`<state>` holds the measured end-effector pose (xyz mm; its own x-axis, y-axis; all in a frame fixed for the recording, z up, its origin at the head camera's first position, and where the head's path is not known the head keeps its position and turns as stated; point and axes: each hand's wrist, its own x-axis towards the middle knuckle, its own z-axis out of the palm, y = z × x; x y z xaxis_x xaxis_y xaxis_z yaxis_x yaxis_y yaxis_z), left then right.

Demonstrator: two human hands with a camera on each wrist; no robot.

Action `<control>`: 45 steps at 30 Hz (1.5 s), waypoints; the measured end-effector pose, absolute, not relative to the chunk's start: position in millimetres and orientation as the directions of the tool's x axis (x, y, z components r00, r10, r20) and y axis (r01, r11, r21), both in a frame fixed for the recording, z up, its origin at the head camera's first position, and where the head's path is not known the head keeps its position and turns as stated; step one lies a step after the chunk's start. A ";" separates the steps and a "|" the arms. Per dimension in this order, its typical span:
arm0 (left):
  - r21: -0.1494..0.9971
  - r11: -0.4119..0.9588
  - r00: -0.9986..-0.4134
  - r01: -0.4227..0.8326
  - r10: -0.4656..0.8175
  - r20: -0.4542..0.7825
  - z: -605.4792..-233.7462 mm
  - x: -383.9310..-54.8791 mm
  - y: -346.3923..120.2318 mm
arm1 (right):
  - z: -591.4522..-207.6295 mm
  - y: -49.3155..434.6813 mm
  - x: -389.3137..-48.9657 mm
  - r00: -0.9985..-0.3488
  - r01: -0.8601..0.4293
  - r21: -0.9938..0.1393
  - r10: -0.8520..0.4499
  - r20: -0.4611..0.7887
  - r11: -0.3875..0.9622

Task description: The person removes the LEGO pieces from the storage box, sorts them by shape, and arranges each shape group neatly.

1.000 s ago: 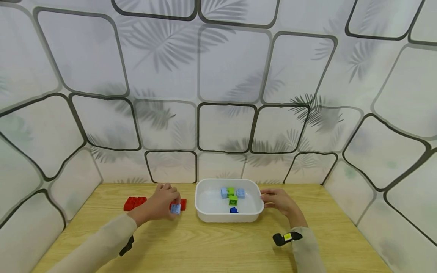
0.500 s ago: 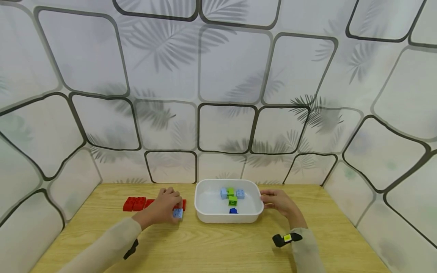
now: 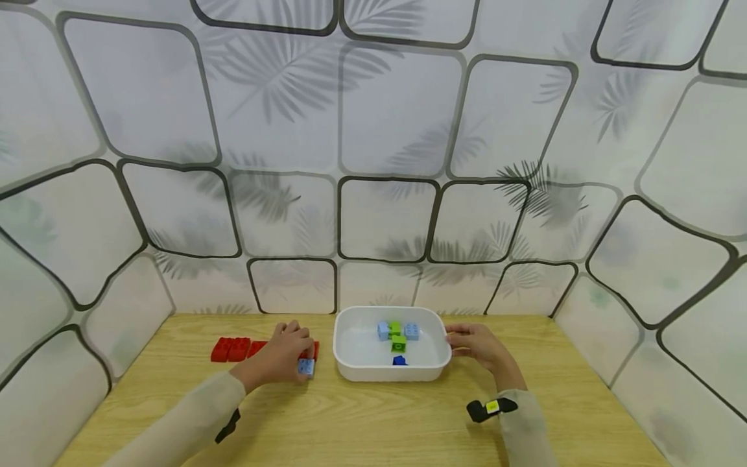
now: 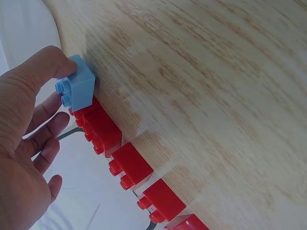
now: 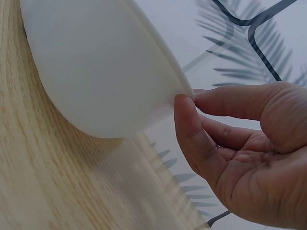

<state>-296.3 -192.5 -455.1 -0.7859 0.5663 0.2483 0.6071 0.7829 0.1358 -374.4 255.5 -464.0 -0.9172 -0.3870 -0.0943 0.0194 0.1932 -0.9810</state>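
My left hand (image 3: pixel 283 357) pinches a light blue toy brick (image 4: pixel 79 86) between thumb and fingers, at the right end of a row of red bricks (image 4: pixel 132 163). In the left wrist view its studs face the palm, and the other fingers are spread apart from it. The head view shows the blue brick just in front of the red ones, some of which the hand hides. At the right, my right hand (image 3: pixel 478 344) pinches the rim of a white plastic tub (image 5: pixel 96 62) between thumb and forefinger.
Inside the tub lie light blue bricks (image 3: pixel 411 331), green bricks (image 3: pixel 399 344) and a dark blue brick (image 3: pixel 399 360). The tub stands on a wooden table (image 3: pixel 373 421). Patterned white cloth walls (image 3: pixel 385 220) enclose the back and sides.
My left hand has moved slightly right and nearer to me with the light blue brick, then almost stopped. My right hand and the tub have stayed in place.
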 end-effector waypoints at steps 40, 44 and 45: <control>0.188 0.788 -0.805 0.586 0.542 0.241 -453.7 -297.3 -192.4 | -462.3 254.7 -371.3 -0.913 0.001 -0.981 -0.400 -0.081 0.196; 0.180 0.774 -0.786 0.608 0.552 0.279 -447.7 -299.0 -192.1 | -463.6 255.3 -372.6 -0.911 0.005 -0.980 -0.404 -0.086 0.197; 0.174 0.776 -0.784 0.607 0.549 0.288 -446.5 -299.7 -191.8 | -463.8 255.6 -372.7 -0.910 0.005 -0.981 -0.405 -0.085 0.196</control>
